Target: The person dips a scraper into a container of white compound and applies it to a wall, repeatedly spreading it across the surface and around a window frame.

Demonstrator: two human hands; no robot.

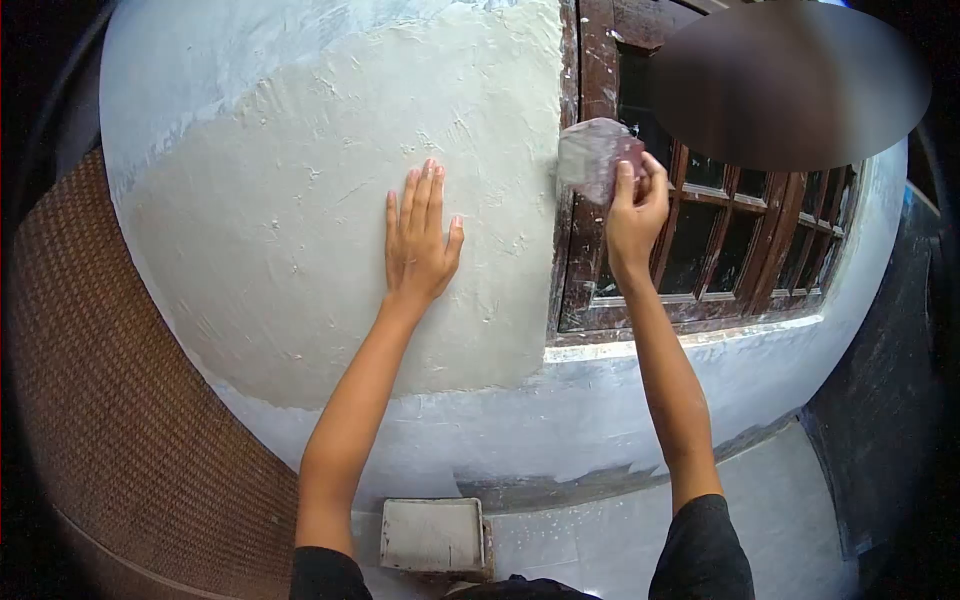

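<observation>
My left hand (420,240) lies flat against the wall (300,220), fingers stretched upward and thumb out to the side. Under it spreads a broad beige-grey patch of plaster with small ridges and crumbs on its surface. Between thumb and fingers, my right hand (640,210) pinches a piece of sandpaper (592,160), reddish brown and largely covered with pale dust. The sandpaper overlaps the wall's edge and the window frame in this view.
A dark brown wooden window (710,240) with small panes stands right of the patch, its frame speckled white. Below on the floor (620,530) is a tray (432,535) coated with pale material. Woven brown matting (150,400) lines the left side. A blurred oval covers the upper right.
</observation>
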